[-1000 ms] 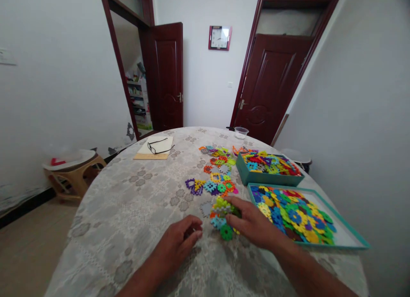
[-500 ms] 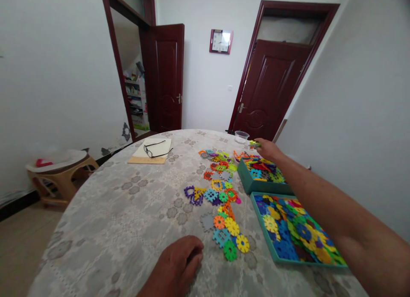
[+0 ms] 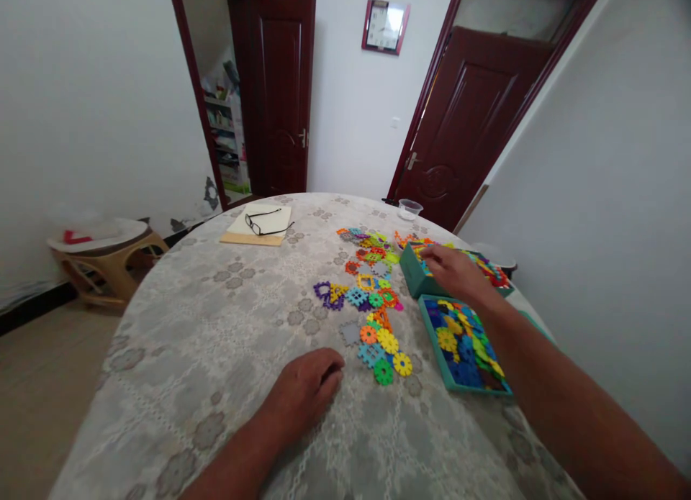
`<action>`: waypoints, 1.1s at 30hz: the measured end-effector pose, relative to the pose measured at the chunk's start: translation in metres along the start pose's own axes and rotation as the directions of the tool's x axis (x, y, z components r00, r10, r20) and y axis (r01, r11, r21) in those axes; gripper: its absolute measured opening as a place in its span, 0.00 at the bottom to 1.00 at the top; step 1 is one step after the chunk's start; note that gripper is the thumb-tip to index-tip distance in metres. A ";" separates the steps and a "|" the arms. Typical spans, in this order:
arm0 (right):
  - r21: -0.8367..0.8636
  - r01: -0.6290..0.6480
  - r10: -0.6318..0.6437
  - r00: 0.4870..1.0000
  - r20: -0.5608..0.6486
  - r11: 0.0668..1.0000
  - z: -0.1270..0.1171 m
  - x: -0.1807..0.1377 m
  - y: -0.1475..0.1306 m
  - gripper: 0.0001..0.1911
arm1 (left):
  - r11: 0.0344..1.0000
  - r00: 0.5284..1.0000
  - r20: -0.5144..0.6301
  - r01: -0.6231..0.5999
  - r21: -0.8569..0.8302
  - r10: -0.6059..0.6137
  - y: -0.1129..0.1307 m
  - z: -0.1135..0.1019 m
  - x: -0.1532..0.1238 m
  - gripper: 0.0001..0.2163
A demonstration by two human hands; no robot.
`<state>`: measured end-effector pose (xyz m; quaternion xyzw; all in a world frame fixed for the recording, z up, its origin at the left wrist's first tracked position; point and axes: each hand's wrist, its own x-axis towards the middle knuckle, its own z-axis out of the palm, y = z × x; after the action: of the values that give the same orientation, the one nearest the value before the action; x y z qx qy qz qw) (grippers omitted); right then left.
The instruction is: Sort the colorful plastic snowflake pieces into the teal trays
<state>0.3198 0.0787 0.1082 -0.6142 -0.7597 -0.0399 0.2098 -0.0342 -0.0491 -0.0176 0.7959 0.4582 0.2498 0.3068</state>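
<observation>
My left hand [image 3: 306, 389] rests on the lace tablecloth [image 3: 216, 342] near the front edge, its fingers loosely curled with nothing in them. Just to its right lies a cluster of flat plastic gear pieces [image 3: 384, 352]: orange, yellow, blue and green. My right hand [image 3: 455, 271] reaches out palm down over the far teal box [image 3: 413, 277] of mixed pieces, fingers stretched across its contents. The nearer teal tray [image 3: 435, 345] holds blue, yellow and green pieces and lies partly under my right forearm.
More loose pieces [image 3: 367, 270] are strewn across the table's middle. Black glasses [image 3: 264, 222] lie on a tan notebook [image 3: 253, 230] at the far left, and a small clear cup [image 3: 409, 208] stands at the far edge. A wooden stool [image 3: 108, 259] stands left of the table.
My right hand left the near cluster, reached past the far box with a green piece, then drew back over that box. The left hand stayed put. The view tilted down.
</observation>
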 end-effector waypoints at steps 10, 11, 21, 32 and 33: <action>0.073 -0.075 0.052 0.958 0.282 0.995 0.075 -0.122 -0.060 0.17 | 0.997 0.999 -0.012 -0.041 0.064 0.042 0.003 -0.002 0.006 0.08; 0.069 -0.081 0.058 0.958 0.280 0.994 0.080 -0.126 -0.062 0.17 | 0.997 0.999 -0.022 -0.037 0.068 0.039 0.003 -0.001 0.007 0.08; 0.341 0.072 -0.146 0.970 0.195 0.937 0.086 -0.139 -0.093 0.11 | 0.992 0.993 -0.120 0.001 0.124 0.014 0.006 0.003 0.011 0.11; -0.005 0.048 -0.047 0.998 0.042 0.999 0.118 -0.116 -0.075 0.10 | 0.984 0.996 -0.078 -0.020 0.175 0.034 0.004 0.006 0.011 0.12; -0.013 0.049 -0.048 0.998 0.051 0.999 0.119 -0.116 -0.075 0.09 | 0.985 0.996 -0.077 -0.021 0.174 0.035 0.004 0.005 0.011 0.11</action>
<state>0.2349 -0.0081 -0.0285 -0.5979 -0.7792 -0.0348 0.1850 -0.0232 -0.0421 -0.0171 0.8154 0.4788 0.2447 0.2146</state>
